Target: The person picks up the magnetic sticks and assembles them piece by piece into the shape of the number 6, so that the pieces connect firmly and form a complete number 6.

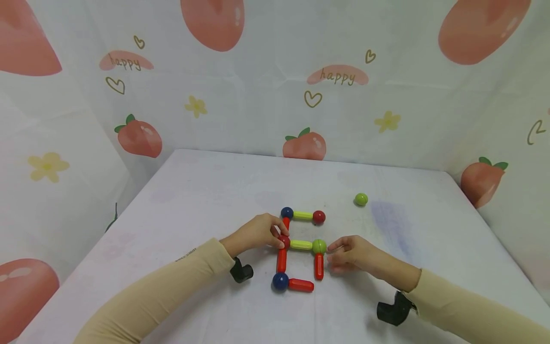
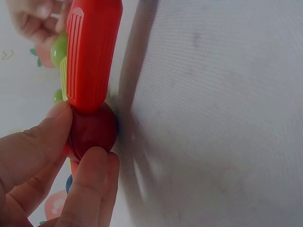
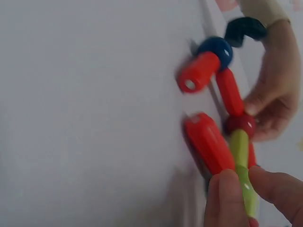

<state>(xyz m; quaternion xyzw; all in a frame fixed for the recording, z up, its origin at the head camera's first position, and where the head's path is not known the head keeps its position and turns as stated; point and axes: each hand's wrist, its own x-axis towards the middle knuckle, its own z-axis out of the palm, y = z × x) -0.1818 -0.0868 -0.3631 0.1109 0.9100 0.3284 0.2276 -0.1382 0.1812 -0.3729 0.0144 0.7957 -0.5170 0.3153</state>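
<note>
A flat figure of coloured rods and balls lies on the table. My left hand [image 1: 264,231] pinches the red ball [image 2: 94,130] at the middle of its left side, thumb and fingertips on either side of it. One red rod [image 1: 281,260] runs from that ball to a blue ball [image 1: 280,281]; a yellow-green rod [image 1: 301,245] joins it to a green ball [image 1: 319,246]. My right hand [image 1: 356,253] is just right of the green ball, its fingers loosely bent and parted. From the green ball, another red rod [image 3: 208,142] points toward the near side.
At the figure's far end, a blue ball [image 1: 287,213], a yellow-green rod [image 1: 302,215] and a red ball [image 1: 319,217] form a row. A red rod [image 1: 301,285] extends right from the near blue ball. One loose green ball [image 1: 361,199] lies farther back. A printed cloth [image 1: 253,95] hangs behind.
</note>
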